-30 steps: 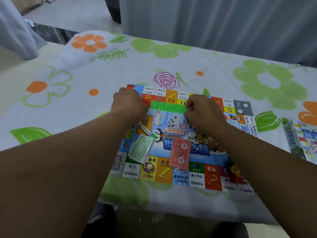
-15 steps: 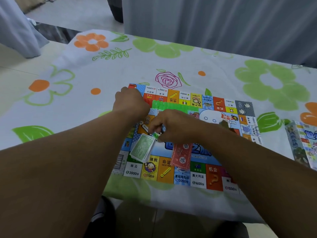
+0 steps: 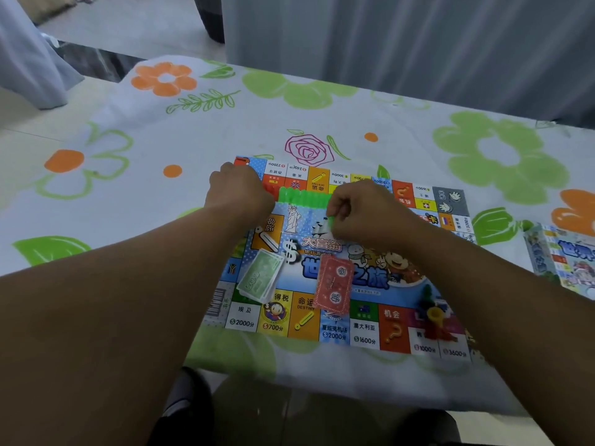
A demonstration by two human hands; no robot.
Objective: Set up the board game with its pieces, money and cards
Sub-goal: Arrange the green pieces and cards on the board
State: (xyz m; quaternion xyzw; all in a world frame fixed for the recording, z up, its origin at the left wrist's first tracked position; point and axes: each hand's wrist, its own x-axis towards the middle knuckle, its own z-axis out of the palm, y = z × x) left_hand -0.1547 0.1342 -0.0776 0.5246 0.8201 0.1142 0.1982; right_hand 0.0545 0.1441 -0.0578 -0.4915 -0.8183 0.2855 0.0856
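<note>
A colourful game board [image 3: 363, 329] lies flat on the flowered tablecloth. A strip of joined green plastic pieces [image 3: 304, 197] lies along its upper middle. My left hand [image 3: 240, 191] holds the strip's left end, fingers curled and hidden behind the knuckles. My right hand [image 3: 363, 210] pinches a small green piece [image 3: 330, 222] at the strip's right end. A stack of green money [image 3: 260, 278] and a stack of red money [image 3: 333, 286] lie on the board's centre. Small red, yellow and green pawns [image 3: 433, 313] stand near the board's lower right corner.
The game box [image 3: 565, 259] lies at the right edge of the table. The tablecloth [image 3: 161, 133] hangs over the near table edge. Grey curtains hang behind the table's far side. A dark stool or seat shows below the near edge.
My right hand went from the strip's right end down toward the green money, then came back up to the strip holding a small green piece. My left hand stayed at the strip's left end.
</note>
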